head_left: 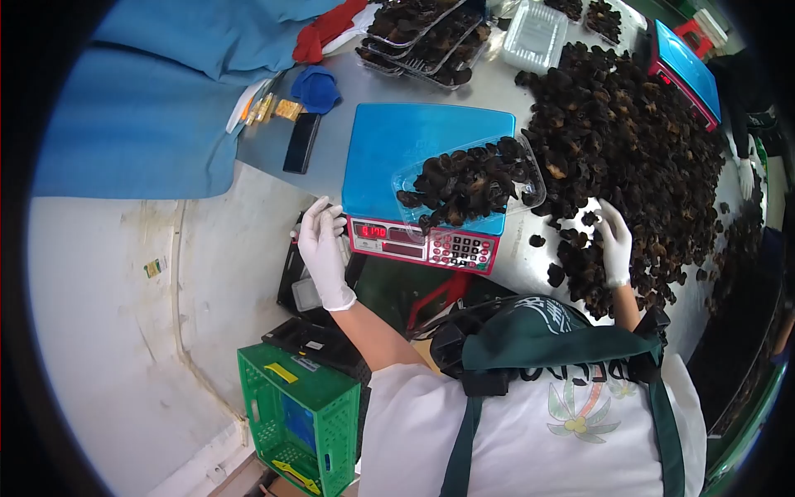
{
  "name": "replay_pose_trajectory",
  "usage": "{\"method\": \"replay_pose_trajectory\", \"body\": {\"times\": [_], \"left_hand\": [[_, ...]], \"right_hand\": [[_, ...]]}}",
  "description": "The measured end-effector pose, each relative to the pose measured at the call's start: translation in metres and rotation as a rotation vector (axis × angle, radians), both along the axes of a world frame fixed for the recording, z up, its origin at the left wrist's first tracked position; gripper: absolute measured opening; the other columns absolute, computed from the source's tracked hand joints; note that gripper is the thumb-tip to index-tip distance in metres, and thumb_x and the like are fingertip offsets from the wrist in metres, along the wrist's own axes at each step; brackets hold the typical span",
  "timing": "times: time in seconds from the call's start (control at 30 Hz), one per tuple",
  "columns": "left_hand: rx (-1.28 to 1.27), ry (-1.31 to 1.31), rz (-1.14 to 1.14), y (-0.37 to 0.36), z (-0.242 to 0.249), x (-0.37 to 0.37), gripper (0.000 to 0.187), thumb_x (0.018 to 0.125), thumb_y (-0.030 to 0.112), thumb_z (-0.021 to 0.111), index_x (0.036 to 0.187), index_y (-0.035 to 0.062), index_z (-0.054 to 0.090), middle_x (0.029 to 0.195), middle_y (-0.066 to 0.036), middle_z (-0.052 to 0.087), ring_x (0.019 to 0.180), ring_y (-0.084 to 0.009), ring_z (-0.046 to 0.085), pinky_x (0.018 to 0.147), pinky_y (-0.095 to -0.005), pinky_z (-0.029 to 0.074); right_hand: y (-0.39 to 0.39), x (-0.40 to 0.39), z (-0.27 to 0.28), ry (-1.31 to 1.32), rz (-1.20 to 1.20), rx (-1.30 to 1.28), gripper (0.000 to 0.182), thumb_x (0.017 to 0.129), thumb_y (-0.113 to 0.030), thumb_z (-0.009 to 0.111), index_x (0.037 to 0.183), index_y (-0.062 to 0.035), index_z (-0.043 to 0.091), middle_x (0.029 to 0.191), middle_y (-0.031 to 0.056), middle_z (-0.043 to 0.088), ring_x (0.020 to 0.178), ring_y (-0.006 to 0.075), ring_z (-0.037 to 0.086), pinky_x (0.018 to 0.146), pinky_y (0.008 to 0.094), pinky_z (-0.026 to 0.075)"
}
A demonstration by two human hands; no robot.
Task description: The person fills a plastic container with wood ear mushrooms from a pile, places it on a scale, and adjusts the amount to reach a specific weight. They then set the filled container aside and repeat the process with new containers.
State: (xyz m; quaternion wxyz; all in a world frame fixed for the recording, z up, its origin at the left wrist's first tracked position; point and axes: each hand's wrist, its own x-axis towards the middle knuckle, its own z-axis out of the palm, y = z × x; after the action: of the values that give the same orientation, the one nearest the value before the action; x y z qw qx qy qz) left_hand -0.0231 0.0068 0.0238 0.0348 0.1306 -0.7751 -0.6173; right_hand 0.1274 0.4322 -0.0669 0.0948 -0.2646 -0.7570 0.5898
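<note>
A blue-topped scale (pixel 383 157) with a red front and a lit display stands on the metal table. On it rests a clear plastic tray (pixel 535 177), slightly askew, filled with dark dried pieces (pixel 468 184). My left hand (pixel 323 248), in a white glove, is at the scale's front left corner, fingers loosely spread and holding nothing. My right hand (pixel 614 242), also gloved, is at the near edge of the large dark heap (pixel 621 149), right of the scale; its fingers are apart and nothing shows in them.
Filled trays (pixel 422 41) are stacked at the back, beside empty clear trays (pixel 535 35). A phone (pixel 301 142) and blue cloth (pixel 315 89) lie left of the scale. A second scale (pixel 686 70) and a co-worker's gloved hand (pixel 746 172) are far right. A green crate (pixel 300 418) sits below.
</note>
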Motion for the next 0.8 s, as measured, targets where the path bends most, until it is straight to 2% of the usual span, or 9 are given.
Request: {"method": "replay_pose_trajectory", "body": {"times": [0.13, 0.27, 0.37, 0.47, 0.57, 0.6, 0.63, 0.77, 0.8], "left_hand": [[-0.016, 0.0, 0.032, -0.001, 0.002, 0.002, 0.024, 0.092, 0.007, 0.047, 0.114, 0.0001, 0.055, 0.094, -0.008, 0.062, 0.075, -0.0091, 0.055, 0.071, -0.0224, 0.045], [0.052, 0.0, -0.002, 0.006, -0.003, -0.001, 0.024, 0.093, 0.007, 0.047, 0.114, 0.0002, 0.055, 0.095, -0.009, 0.062, 0.075, -0.0097, 0.056, 0.071, -0.0226, 0.046], [0.039, 0.002, -0.011, 0.011, 0.0, -0.004, 0.024, 0.093, 0.007, 0.048, 0.115, 0.0004, 0.055, 0.096, -0.009, 0.062, 0.075, -0.0096, 0.056, 0.071, -0.0226, 0.046], [0.025, -0.014, -0.008, 0.006, -0.009, -0.005, 0.025, 0.093, 0.009, 0.048, 0.115, 0.0013, 0.055, 0.097, -0.009, 0.063, 0.076, -0.0121, 0.058, 0.071, -0.024, 0.047], [-0.034, -0.043, -0.016, 0.007, -0.006, -0.001, 0.025, 0.093, 0.011, 0.047, 0.115, 0.0016, 0.056, 0.097, -0.01, 0.063, 0.078, -0.0138, 0.059, 0.07, -0.0256, 0.049], [-0.038, -0.044, -0.022, 0.006, -0.008, -0.001, 0.025, 0.093, 0.011, 0.046, 0.115, 0.0015, 0.056, 0.097, -0.011, 0.063, 0.078, -0.0142, 0.059, 0.07, -0.0259, 0.049], [-0.045, -0.049, -0.025, 0.006, -0.01, 0.0, 0.025, 0.093, 0.011, 0.046, 0.115, 0.0015, 0.056, 0.097, -0.011, 0.063, 0.078, -0.0146, 0.06, 0.071, -0.0261, 0.049], [-0.046, -0.049, -0.029, 0.003, -0.019, 0.0, 0.026, 0.093, 0.01, 0.045, 0.114, -0.0007, 0.055, 0.095, -0.012, 0.063, 0.077, -0.0149, 0.06, 0.073, -0.0272, 0.049], [-0.05, -0.048, -0.025, 0.004, -0.017, 0.0, 0.026, 0.093, 0.01, 0.045, 0.114, -0.0011, 0.055, 0.094, -0.012, 0.063, 0.076, -0.0147, 0.06, 0.073, -0.027, 0.049]], "right_hand": [[-0.009, 0.04, -0.013, 0.006, -0.002, 0.006, 0.032, 0.091, -0.004, 0.045, 0.122, 0.0008, 0.052, 0.106, 0.0077, 0.062, 0.085, 0.01, 0.057, 0.08, 0.0232, 0.046], [-0.037, 0.044, -0.004, -0.113, 0.063, -0.197, 0.03, 0.089, -0.005, 0.051, 0.118, 0.0029, 0.054, 0.107, 0.0096, 0.062, 0.094, 0.0153, 0.059, 0.08, 0.0255, 0.046], [-0.051, 0.046, -0.023, -0.061, 0.11, -0.249, 0.03, 0.087, -0.004, 0.052, 0.115, 0.0045, 0.055, 0.102, 0.0094, 0.063, 0.084, 0.0135, 0.059, 0.073, 0.0254, 0.048], [-0.053, 0.042, -0.027, -0.118, 0.267, -0.125, 0.033, 0.087, 0.0, 0.046, 0.119, 0.0009, 0.054, 0.098, 0.0067, 0.062, 0.083, 0.0103, 0.057, 0.078, 0.0235, 0.047], [-0.056, 0.031, -0.014, -0.123, 0.315, 0.007, 0.035, 0.085, 0.001, 0.048, 0.119, -0.0027, 0.056, 0.093, 0.0031, 0.062, 0.08, 0.0083, 0.056, 0.074, 0.0227, 0.047], [-0.06, 0.025, -0.006, -0.069, 0.259, -0.138, 0.034, 0.084, 0.002, 0.049, 0.117, -0.003, 0.057, 0.094, 0.0037, 0.063, 0.079, 0.0074, 0.057, 0.072, 0.0223, 0.048], [-0.058, 0.019, -0.002, -0.063, 0.227, -0.121, 0.033, 0.084, -0.003, 0.051, 0.116, -0.0019, 0.057, 0.096, 0.0085, 0.067, 0.082, 0.0137, 0.063, 0.075, 0.0269, 0.05], [-0.031, -0.018, -0.003, 0.006, 0.169, -0.077, 0.028, 0.086, -0.011, 0.051, 0.112, -0.0018, 0.059, 0.096, 0.0113, 0.066, 0.086, 0.0194, 0.063, 0.077, 0.0304, 0.049], [-0.019, -0.035, -0.003, 0.044, 0.199, 0.05, 0.028, 0.086, -0.007, 0.05, 0.112, -0.0012, 0.059, 0.094, 0.0099, 0.065, 0.085, 0.0162, 0.062, 0.078, 0.0286, 0.049]]}}
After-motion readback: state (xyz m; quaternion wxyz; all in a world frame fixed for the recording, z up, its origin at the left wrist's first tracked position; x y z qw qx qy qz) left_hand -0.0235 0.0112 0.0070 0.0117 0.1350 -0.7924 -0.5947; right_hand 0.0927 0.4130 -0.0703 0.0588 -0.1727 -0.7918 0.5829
